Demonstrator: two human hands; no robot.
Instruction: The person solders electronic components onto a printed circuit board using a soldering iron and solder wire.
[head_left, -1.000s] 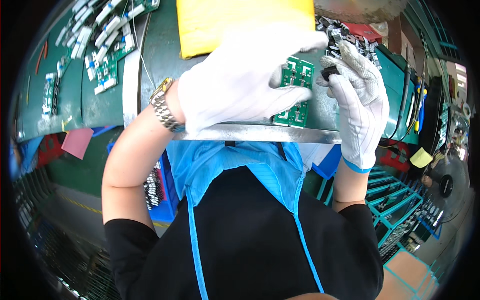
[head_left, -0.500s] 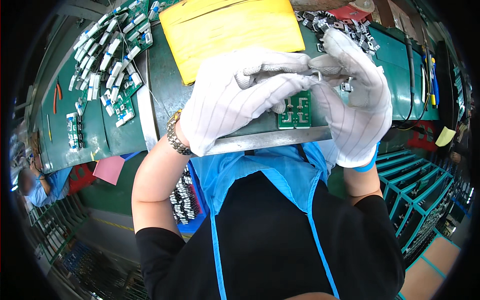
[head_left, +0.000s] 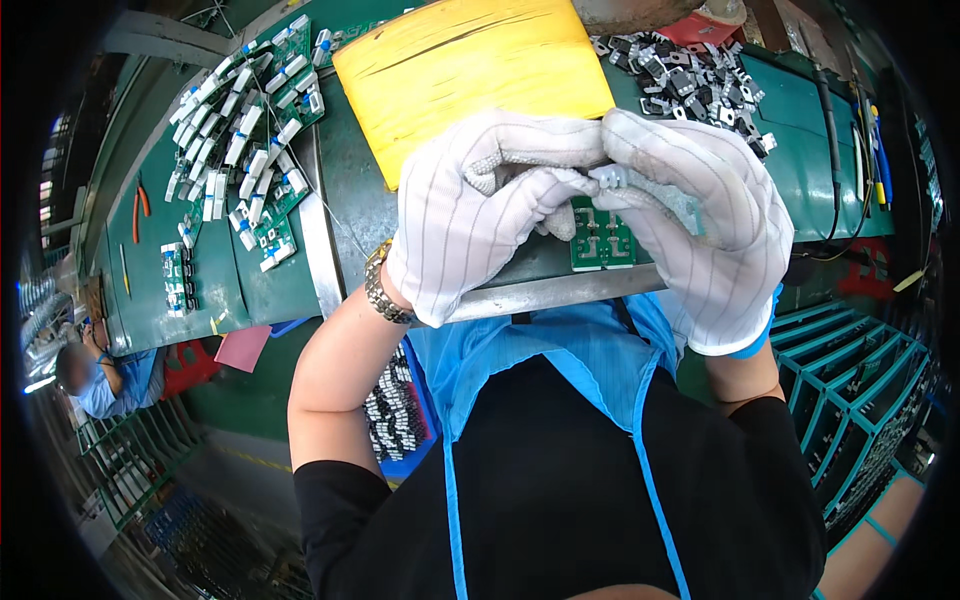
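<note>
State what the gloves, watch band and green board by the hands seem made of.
Gloves: probably woven fabric, matt; soft folds and thin stripes show. Watch band: likely metal, polished; its links glint. Green board: perhaps resin laminate, satin, with silvery, metal-looking patches.

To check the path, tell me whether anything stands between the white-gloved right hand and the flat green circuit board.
Nothing visible stands between the white-gloved right hand and the flat green circuit board. The white-gloved left hand meets the right, and together they hide the board's far end.

No readable text or signs, any fine print apparently too small
</note>
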